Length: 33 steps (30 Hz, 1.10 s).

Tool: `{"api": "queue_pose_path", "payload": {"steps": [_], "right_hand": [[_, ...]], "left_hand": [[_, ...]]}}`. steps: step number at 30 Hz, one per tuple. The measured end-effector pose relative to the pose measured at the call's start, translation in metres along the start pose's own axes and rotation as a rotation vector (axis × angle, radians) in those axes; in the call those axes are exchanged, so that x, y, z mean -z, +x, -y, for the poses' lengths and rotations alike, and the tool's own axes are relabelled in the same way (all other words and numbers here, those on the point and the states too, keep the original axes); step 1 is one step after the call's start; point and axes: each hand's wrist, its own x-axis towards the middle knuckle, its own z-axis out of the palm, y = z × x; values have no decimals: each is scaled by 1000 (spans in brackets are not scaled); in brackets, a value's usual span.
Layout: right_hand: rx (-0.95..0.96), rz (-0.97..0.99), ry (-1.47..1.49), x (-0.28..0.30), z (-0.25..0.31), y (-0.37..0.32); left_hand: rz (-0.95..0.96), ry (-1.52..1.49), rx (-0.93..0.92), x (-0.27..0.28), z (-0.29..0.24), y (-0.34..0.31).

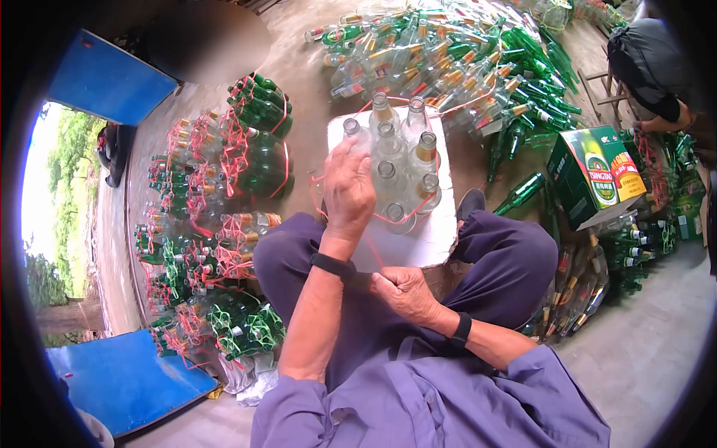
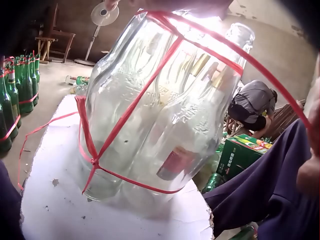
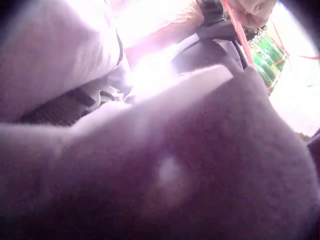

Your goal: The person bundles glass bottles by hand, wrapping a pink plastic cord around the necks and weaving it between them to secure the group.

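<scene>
Several clear glass bottles (image 1: 386,179) stand upright in a tight bundle on a white board (image 1: 362,250) before the person's knees. Red plastic cord (image 2: 131,107) crosses the sides of the bundle, with a knot low down. At the bundle's left edge, the left hand (image 1: 349,190) has its bent fingers on the neck of a clear bottle (image 1: 357,133); its fingertips are partly hidden. The right hand (image 1: 407,295), fingers curled, grips the red cord near the lap. That cord slants down from the bundle's top to this hand in the left wrist view.
Tied bundles of green bottles (image 1: 261,160) line the left side. Loose bottles (image 1: 418,60) lie piled beyond the board. A green beer carton (image 1: 597,175) stands on the right, and another person (image 2: 252,102) crouches behind it. A fan (image 2: 102,15) is at the back.
</scene>
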Motion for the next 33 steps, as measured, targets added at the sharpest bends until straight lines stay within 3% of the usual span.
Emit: {"api": "queue_pose_path", "payload": {"steps": [7, 9, 13, 15, 21, 25, 27, 33], "right_hand": [[35, -14, -108, 5, -8, 5], [141, -84, -83, 8, -1, 1], [141, -53, -139, 30, -1, 6], [83, -12, 2, 37, 14, 7], [164, 95, -316, 62, 66, 12], [280, 157, -462, 72, 82, 18], [485, 189, -590, 77, 95, 23], [614, 222, -745, 92, 109, 48]], "left_hand": [[4, -48, 38, -1, 3, 3], [25, -59, 31, 0, 4, 3], [17, -92, 46, 0, 3, 2], [37, -78, 49, 3, 3, 3], [34, -92, 55, 4, 3, 2], [30, -87, 61, 4, 4, 1], [36, -72, 58, 5, 3, 0], [15, -126, 84, 2, 6, 0]]}}
